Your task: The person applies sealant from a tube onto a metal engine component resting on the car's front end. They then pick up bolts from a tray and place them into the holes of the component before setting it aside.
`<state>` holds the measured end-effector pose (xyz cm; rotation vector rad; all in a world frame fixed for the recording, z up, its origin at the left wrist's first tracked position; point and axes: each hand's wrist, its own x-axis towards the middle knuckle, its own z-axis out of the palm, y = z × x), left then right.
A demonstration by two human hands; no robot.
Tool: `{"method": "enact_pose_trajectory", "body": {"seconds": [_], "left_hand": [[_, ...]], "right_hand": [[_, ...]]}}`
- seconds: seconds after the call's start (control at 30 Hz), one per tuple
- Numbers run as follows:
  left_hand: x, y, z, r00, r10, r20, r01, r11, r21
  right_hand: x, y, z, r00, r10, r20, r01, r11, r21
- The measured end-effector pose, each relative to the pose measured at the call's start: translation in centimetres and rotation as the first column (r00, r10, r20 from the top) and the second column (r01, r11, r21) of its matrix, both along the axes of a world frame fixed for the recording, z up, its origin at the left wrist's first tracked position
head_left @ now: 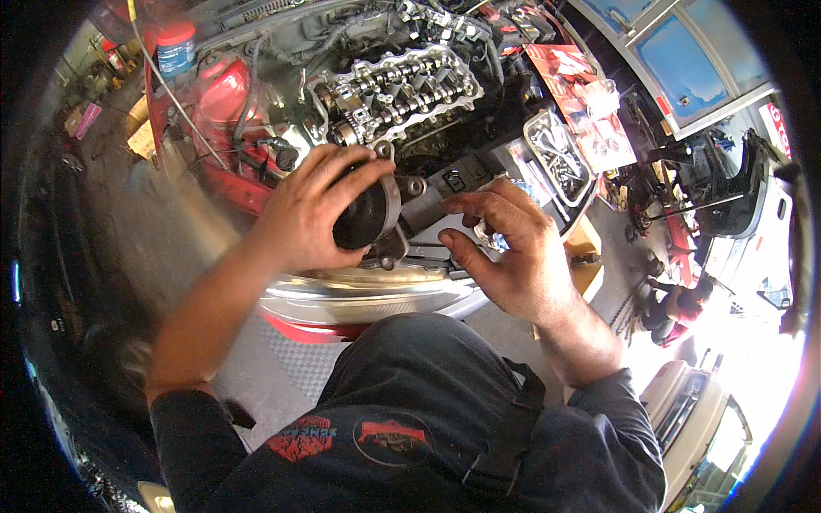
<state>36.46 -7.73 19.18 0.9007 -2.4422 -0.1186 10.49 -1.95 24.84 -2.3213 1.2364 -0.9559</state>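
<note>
My left hand (pixel 312 205) is wrapped round an engine mount (pixel 363 214), a round black rubber body in a metal bracket with bolt-hole lugs. I hold it above the front edge of the engine bay, and my fingers hide part of it. To its right, my right hand (pixel 513 252) is raised with thumb and index finger apart, not touching the mount. Something pale and shiny shows behind its curled fingers; I cannot tell whether they touch it. Beyond both hands lies the open engine (pixel 402 94), its camshafts exposed.
A metal tray (pixel 560 158) of small parts sits right of the engine, beside a red and white sheet (pixel 599 120). A blue tub with a red lid (pixel 175 47) stands at the far left. The car's headlight (pixel 359 295) lies below my hands. Another person (pixel 676 308) is low at the right.
</note>
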Motion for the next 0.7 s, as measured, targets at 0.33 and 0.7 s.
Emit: {"method": "enact_pose_trajectory", "body": {"seconds": [0.33, 0.7], "left_hand": [[-0.9, -2.0, -2.4, 0.762, 0.56, -0.326, -0.267, 0.729, 0.63], [-3.7, -1.1, -4.7, 0.121, 0.863, -0.49, 0.408, 0.407, 0.817]], "right_hand": [[-0.3, 2.5, -0.1, 0.997, -0.05, -0.057, 0.045, 0.995, -0.084], [-2.5, 7.6, -6.3, 0.987, -0.16, 0.005, 0.107, 0.683, 0.723]]}}
